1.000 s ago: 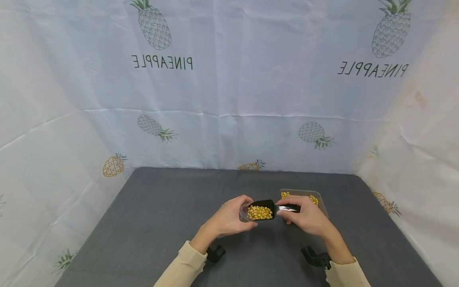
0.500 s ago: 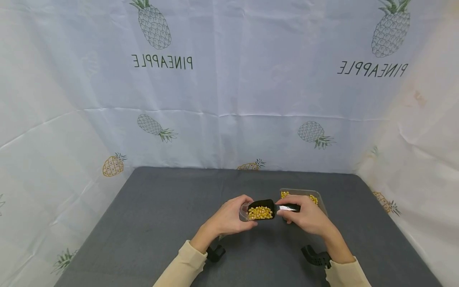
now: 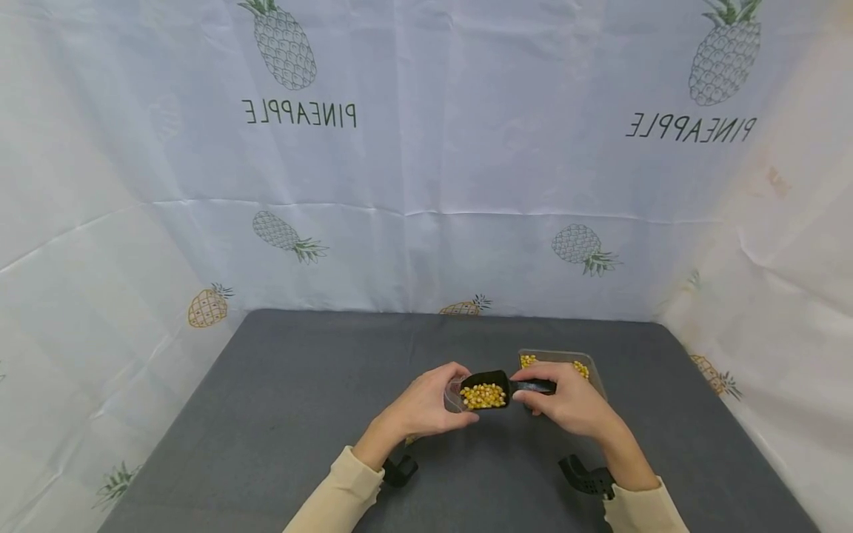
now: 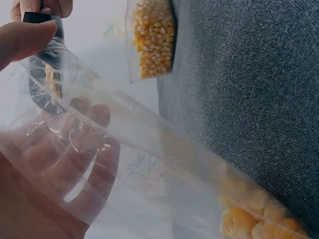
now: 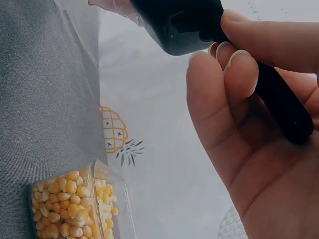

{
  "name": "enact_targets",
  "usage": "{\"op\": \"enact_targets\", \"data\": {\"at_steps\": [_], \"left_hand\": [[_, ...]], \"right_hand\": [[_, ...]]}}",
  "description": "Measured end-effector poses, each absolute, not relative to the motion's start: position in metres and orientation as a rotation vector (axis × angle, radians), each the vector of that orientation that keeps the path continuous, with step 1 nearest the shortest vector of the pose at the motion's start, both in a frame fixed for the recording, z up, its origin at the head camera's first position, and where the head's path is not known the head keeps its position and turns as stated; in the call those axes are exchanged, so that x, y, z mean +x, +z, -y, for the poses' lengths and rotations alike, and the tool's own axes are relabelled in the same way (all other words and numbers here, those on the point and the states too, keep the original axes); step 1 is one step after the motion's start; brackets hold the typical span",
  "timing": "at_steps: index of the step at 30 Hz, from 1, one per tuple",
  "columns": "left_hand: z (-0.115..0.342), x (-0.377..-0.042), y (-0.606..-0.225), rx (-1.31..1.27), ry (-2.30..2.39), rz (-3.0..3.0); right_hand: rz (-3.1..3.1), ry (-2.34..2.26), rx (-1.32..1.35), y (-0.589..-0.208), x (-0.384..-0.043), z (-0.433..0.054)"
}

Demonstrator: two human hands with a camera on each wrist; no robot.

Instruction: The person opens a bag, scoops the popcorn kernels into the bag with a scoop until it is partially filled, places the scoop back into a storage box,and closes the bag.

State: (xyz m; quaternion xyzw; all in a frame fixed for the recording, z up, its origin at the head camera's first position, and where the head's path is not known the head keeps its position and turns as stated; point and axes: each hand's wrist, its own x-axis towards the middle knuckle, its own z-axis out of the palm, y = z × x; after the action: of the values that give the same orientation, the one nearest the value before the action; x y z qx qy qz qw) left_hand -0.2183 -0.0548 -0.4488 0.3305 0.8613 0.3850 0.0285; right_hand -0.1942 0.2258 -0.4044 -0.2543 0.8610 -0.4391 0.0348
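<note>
My left hand (image 3: 426, 403) grips the mouth of a clear plastic bag (image 4: 144, 149), the fingers spread round its far side. Corn kernels (image 4: 249, 221) lie in the bag's lower end, seen in the left wrist view. A black scoop (image 3: 496, 377) has its front end inside the bag's mouth. Yellow kernels (image 3: 483, 397) lie in the scoop. My right hand (image 3: 569, 400) pinches the scoop's handle (image 5: 284, 99) between thumb and fingers, and the handle's end shows near the palm in the right wrist view.
Behind my right hand, a clear rectangular container (image 3: 560, 355) of corn kernels stands on the grey tabletop (image 3: 320, 385), partly hidden by that hand. White curtains (image 3: 426, 163) with pineapple prints surround the table at the back and sides.
Both hands hold nearly the same place. The scoop has tilted slightly, and its kernels have thinned a little. A bit of yellow now shows below my left wrist.
</note>
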Motion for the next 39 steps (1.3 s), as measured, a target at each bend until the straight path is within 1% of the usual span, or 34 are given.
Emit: {"op": "enact_targets", "data": {"at_steps": [19,39], "left_hand": [[0.0532,-0.2169,-0.4482,1.001,1.164,-2.653],[0.054,-0.2192,-0.4507,1.014,1.207,-2.626]], "right_hand": [[-2.702,-1.292,-0.917,-0.4053,-0.1932,-0.2246],[-2.745,-1.275,-0.892,-0.4053,-0.1911,-0.2223]]}}
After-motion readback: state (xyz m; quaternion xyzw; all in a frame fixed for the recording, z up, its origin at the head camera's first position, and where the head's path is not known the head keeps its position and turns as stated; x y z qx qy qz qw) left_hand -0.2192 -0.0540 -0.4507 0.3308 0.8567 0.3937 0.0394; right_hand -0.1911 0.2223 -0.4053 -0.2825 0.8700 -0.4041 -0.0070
